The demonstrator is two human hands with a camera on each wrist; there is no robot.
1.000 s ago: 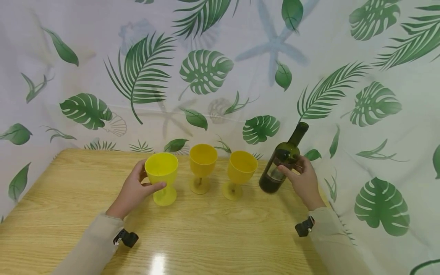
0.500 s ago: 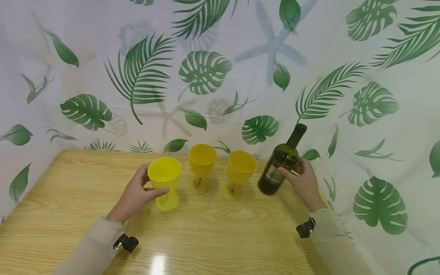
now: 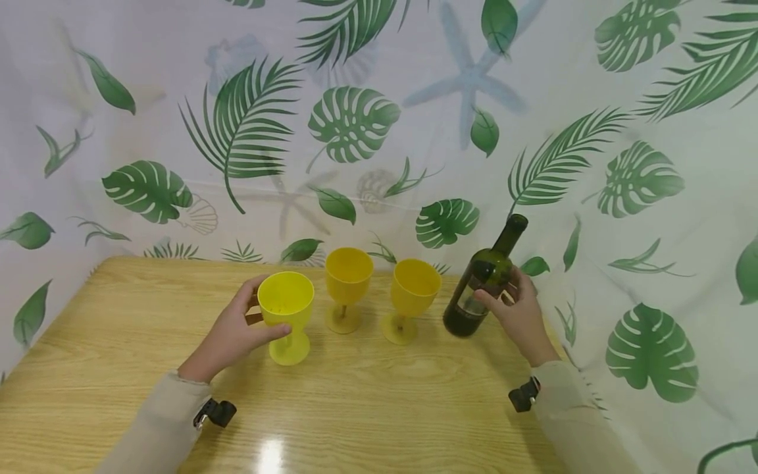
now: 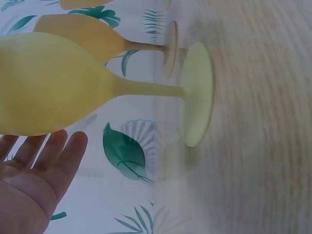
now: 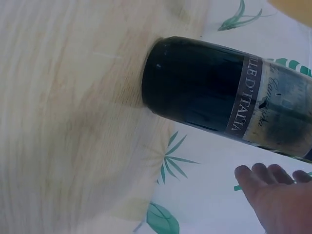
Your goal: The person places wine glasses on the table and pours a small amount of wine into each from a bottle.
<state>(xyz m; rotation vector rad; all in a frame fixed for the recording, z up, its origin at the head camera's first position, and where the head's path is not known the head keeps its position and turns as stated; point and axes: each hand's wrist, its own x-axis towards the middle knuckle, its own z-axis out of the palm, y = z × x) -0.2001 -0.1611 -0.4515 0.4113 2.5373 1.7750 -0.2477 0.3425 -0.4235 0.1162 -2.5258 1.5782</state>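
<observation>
On the left of the table stands a bright yellow goblet [image 3: 286,293], upright. My left hand [image 3: 227,329] is around its left side, thumb across the front and fingers partly hidden behind the bowl. In the left wrist view, that hand's fingers [image 4: 68,153] look loosely extended at the bowl's edge; firm contact cannot be made out. On the right stands a dark green wine bottle [image 3: 474,289] with a pale label. My right hand [image 3: 524,319] is at its right side, thumb before it. The right wrist view shows a gap between its fingers [image 5: 248,183] and the bottle [image 5: 195,83].
Two darker yellow goblets stand between the hands, a left one [image 3: 348,276] and a right one [image 3: 411,296]. The wooden table [image 3: 355,408] ends at a white cloth [image 3: 266,224] printed with green leaves, hanging close behind the goblets and bottle.
The bright yellow goblet and my left hand have shifted slightly right and nearer to me, mostly in the first half second. The bottle and right hand have hardly moved.
</observation>
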